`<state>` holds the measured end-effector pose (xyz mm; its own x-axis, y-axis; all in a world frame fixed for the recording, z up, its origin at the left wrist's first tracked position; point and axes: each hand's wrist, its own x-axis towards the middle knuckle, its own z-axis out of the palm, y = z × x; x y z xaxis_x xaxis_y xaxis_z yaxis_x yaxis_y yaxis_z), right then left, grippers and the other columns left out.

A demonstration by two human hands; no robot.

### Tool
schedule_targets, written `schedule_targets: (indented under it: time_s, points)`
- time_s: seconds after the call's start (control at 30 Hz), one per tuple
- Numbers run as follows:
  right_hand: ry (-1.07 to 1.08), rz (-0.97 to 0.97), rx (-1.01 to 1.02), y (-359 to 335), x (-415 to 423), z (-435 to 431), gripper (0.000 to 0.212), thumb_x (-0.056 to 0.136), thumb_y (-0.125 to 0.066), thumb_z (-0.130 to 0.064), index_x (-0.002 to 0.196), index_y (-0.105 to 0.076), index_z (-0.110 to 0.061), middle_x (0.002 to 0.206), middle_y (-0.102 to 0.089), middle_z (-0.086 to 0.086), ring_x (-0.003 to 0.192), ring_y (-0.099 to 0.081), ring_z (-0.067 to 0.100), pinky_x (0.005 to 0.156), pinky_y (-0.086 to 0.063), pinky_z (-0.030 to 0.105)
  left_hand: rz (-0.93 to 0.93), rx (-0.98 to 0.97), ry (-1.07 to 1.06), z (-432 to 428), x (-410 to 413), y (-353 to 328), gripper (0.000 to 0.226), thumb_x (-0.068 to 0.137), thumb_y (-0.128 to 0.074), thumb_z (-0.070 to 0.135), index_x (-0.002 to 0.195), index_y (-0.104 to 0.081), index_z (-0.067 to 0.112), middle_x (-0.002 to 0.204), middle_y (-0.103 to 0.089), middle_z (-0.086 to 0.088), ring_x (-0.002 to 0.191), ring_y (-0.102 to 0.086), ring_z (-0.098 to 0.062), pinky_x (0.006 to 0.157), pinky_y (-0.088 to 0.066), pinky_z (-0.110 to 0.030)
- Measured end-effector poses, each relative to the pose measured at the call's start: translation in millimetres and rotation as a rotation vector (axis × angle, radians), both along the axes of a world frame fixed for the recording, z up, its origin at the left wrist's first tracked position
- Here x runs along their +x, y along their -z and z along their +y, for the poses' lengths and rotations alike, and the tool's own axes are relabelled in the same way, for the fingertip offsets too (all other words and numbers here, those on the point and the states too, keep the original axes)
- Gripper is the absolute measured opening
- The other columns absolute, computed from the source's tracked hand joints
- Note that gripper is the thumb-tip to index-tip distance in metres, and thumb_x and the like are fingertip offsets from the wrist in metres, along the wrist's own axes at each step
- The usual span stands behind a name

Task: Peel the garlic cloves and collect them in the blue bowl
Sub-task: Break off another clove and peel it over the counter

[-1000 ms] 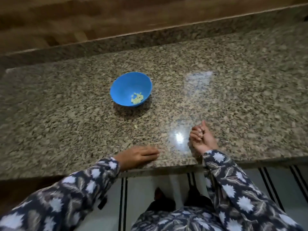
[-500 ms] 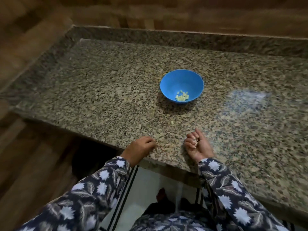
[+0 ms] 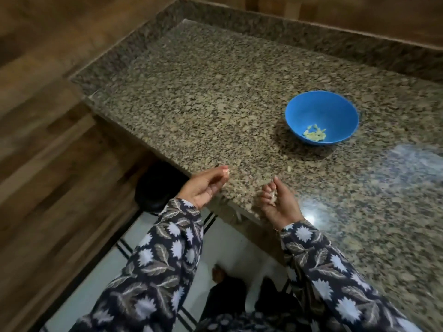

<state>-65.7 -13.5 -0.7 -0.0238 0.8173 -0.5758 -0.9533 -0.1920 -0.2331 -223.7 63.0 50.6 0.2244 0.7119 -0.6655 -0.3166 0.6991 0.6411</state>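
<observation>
The blue bowl (image 3: 321, 109) stands on the granite counter (image 3: 215, 104) at the right, with several peeled garlic cloves (image 3: 315, 135) at its bottom. My left hand (image 3: 203, 185) hovers palm up at the counter's near edge, fingers curled, pinching a small pale scrap of garlic skin (image 3: 225, 172) at the fingertips. My right hand (image 3: 279, 204) is palm up over the same edge, a hand's width to the right. Its curled fingers hold pale garlic pieces (image 3: 273, 197); whether these are skins or a clove I cannot tell. A tiny garlic bit (image 3: 289, 168) lies on the counter between hands and bowl.
A raised granite rim (image 3: 287, 27) borders the counter at the back and left, with wood panelling behind. A dark round object (image 3: 155, 185) sits below the counter's left corner. Pale floor and my feet show beneath the hands.
The view has swung left, so the bowl now lies further right. My left hand has lifted off the counter and turned palm up with fingers curled. The right hand still holds its garlic pieces.
</observation>
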Motion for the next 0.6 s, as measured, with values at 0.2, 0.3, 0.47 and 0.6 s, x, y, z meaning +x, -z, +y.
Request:
schedule_targets:
  time_s: [0.2, 0.3, 0.47, 0.6]
  points:
    - [-0.170, 0.003, -0.100, 1, -87, 32, 0.029, 0.097, -0.039, -0.028, 0.076, -0.049, -0.010, 0.065, -0.051, 0.003, 0.049, -0.056, 0.011, 0.044, -0.049, 0.018, 0.433, 0.397, 0.373, -33, -34, -29, 0.019, 0.081, -0.062, -0.010, 0.099, -0.068, -0.008, 0.088, -0.072, -0.012, 0.076, -0.067, -0.012, 0.076, -0.055, -0.020]
    - [-0.165, -0.030, -0.078, -5, -117, 44, 0.030, 0.099, -0.034, -0.021, 0.075, -0.047, -0.010, 0.062, -0.055, 0.000, 0.059, -0.057, 0.009, 0.051, -0.051, 0.017, 0.856, 0.780, 0.501, -39, -40, -24, 0.024, 0.083, -0.062, -0.005, 0.100, -0.073, 0.007, 0.099, -0.072, -0.003, 0.088, -0.063, -0.006, 0.083, -0.047, -0.012]
    - [0.059, -0.057, -0.081, -19, -123, 40, 0.033, 0.098, -0.029, 0.004, 0.073, -0.040, -0.016, 0.040, -0.054, -0.020, 0.046, -0.055, -0.011, 0.051, -0.043, 0.004, 0.740, 1.045, 0.546, -14, -52, -16, 0.022, 0.081, -0.062, -0.006, 0.091, -0.075, 0.009, 0.091, -0.072, -0.002, 0.076, -0.061, 0.000, 0.071, -0.045, -0.004]
    - [0.446, 0.219, -0.080, 0, -101, 22, 0.032, 0.098, -0.039, -0.020, 0.069, -0.047, -0.008, 0.055, -0.055, 0.004, 0.047, -0.056, 0.012, 0.050, -0.053, 0.020, 0.674, 1.082, 0.590, 45, -46, 5, 0.031, 0.090, -0.052, -0.003, 0.116, -0.065, 0.009, 0.115, -0.067, -0.007, 0.099, -0.065, -0.016, 0.083, -0.050, -0.016]
